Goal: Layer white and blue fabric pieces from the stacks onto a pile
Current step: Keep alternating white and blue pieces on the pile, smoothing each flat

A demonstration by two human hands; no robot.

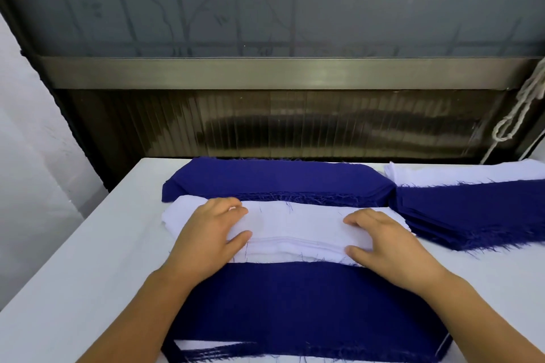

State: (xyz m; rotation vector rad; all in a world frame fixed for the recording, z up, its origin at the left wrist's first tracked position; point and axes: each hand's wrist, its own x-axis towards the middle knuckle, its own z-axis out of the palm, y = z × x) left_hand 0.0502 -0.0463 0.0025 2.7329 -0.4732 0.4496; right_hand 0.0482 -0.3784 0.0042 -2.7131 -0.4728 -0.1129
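A stack of white fabric pieces (295, 230) lies in the middle of the table. My left hand (206, 239) grips its left end, fingers on top and thumb at the near edge. My right hand (386, 242) grips its right end the same way. Behind it sits a stack of blue pieces (277, 180). In front, nearest to me, lies the layered pile (309, 309) with a blue piece on top and white edges showing at its near side.
A fanned stack of blue pieces (472, 212) lies at the right, with white fabric (460, 174) behind it. The white table (97, 244) ends at a dark ribbed wall panel (295, 124). A knotted cord (519, 115) hangs at the far right.
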